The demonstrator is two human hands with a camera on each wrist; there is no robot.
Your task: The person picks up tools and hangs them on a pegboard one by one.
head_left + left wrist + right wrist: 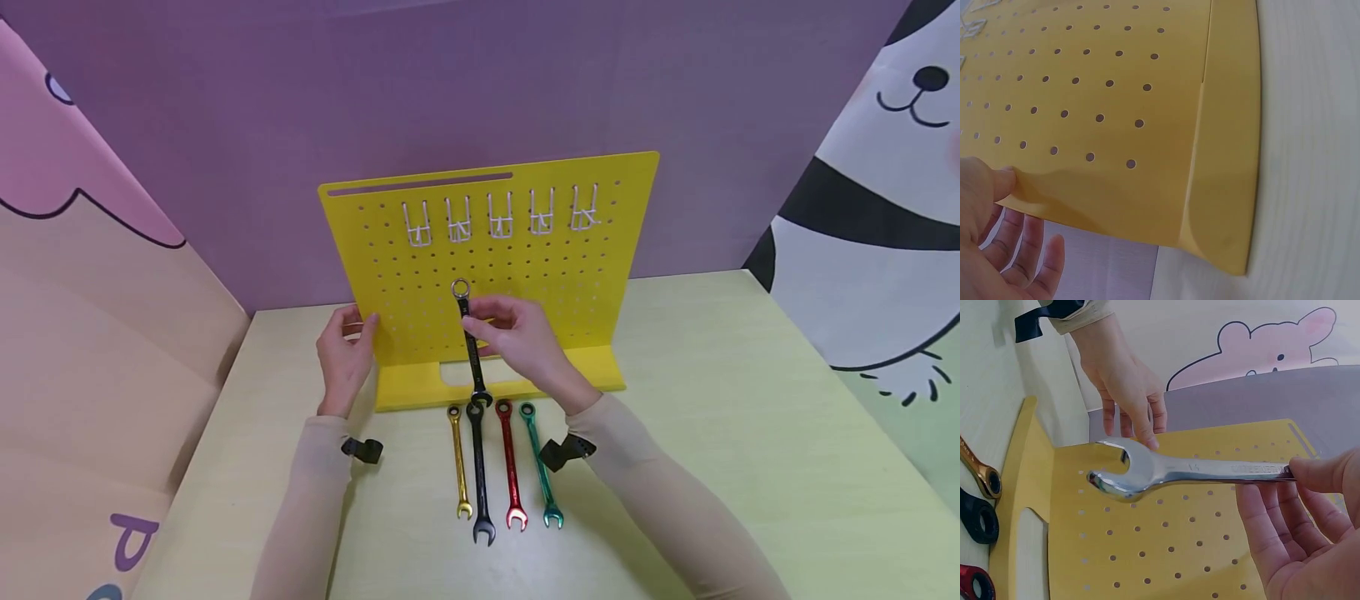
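Okay, my right hand [520, 335] pinches the polished wrench [1185, 470] by its upper shank, ring end up, before the yellow pegboard [435, 300]; my left hand [347, 357] pinches the board's edge. Probably stiff, heavyish, slick; I'd grip mid-shank.

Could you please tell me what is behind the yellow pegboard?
A purple backdrop stands behind the pegboard, and the left hand has fingers behind the board's left edge. Anything else directly behind it is covered and cannot be seen.
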